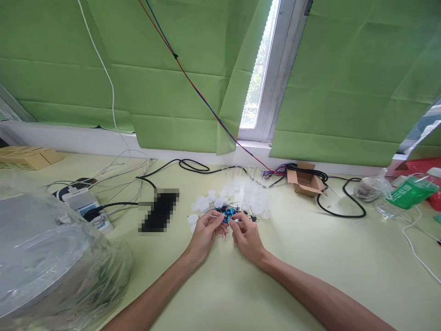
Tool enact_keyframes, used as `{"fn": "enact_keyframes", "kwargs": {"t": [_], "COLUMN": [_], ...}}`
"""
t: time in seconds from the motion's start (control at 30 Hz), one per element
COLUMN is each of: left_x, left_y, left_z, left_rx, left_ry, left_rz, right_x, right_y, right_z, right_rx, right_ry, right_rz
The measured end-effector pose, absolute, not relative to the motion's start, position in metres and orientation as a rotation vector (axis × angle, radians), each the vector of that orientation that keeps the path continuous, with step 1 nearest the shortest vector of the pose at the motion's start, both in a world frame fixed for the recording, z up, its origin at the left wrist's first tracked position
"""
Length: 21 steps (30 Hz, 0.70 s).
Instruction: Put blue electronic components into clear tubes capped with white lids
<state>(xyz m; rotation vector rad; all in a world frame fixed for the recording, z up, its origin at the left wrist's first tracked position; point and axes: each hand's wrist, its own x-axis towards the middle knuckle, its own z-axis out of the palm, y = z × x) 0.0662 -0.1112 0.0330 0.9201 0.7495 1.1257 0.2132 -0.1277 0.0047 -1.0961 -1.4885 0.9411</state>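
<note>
Both hands meet over a small heap of blue and black parts with thin metal leads [231, 211] on the table. My left hand [206, 228] is closed in a pinch, with a thin metal lead or pin showing along its fingertips and blue at their end. Close beside it, my right hand [247, 236] is also pinched, its thumb and forefinger at a small blue piece; what exactly lies between the fingers is too small to make out. Round white translucent caps [202, 203] lie around the heap. Behind them stand clear plastic tubes or cups [254, 191].
An opened cardboard box [306, 181] and black cable [341, 215] lie back right. A green-labelled bottle [409, 193] rests farther right. At left are a plastic-wrapped bulky object [62, 262], a power strip [84, 204] and a pixelated dark item [160, 211]. Red and blue wires [203, 96] hang down.
</note>
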Motion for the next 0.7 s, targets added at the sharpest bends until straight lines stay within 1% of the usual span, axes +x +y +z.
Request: {"fn": "enact_keyframes", "kwargs": {"t": [0.1, 0.47, 0.7], "left_x": [0.0658, 0.0668, 0.0673], "left_y": [-0.1113, -0.1131, -0.1129], "left_z": [0.0306, 0.0277, 0.0297], "left_rx": [0.938, 0.994, 0.951], "left_ry": [0.746, 0.727, 0.738], "left_rz": [1.114, 1.068, 1.079], "right_x": [0.2135, 0.2123, 0.2123], "right_y": [-0.1265, -0.1248, -0.1266], "right_z": [0.0041, 0.0018, 0.0053], "right_rx": [-1.109, -1.142, -1.147], "right_ry": [-1.492, -1.502, -1.421], "right_rz": [0.938, 0.771, 0.829]}}
